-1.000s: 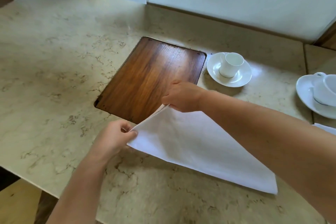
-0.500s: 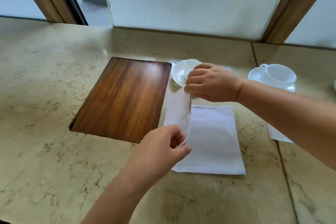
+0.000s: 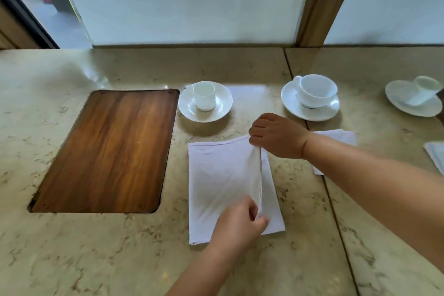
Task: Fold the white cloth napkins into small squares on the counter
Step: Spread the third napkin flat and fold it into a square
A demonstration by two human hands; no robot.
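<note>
A white cloth napkin [image 3: 221, 182] lies on the marble counter [image 3: 96, 259], right of the wooden inset. Its top layer is folded over from the left, and the free edge runs near the right side. My right hand [image 3: 278, 136] pinches that edge at the far corner. My left hand [image 3: 240, 223] pinches the same edge at the near corner. A strip of the lower layer shows to the right of the fold edge. Another folded white napkin [image 3: 341, 137] lies behind my right forearm, partly hidden. A third napkin [image 3: 436, 156] shows at the right border.
A dark wooden inset panel [image 3: 108, 151] sits in the counter at left. A small white cup on a saucer [image 3: 205, 102] stands just beyond the napkin. Two more cups on saucers [image 3: 311, 97] [image 3: 415, 97] stand to the right. Frosted glass panels rise behind the counter.
The napkin went from a large triangle over the wooden panel to a rectangle on the marble. Both hands carried its raised flap from the left across to the right edge.
</note>
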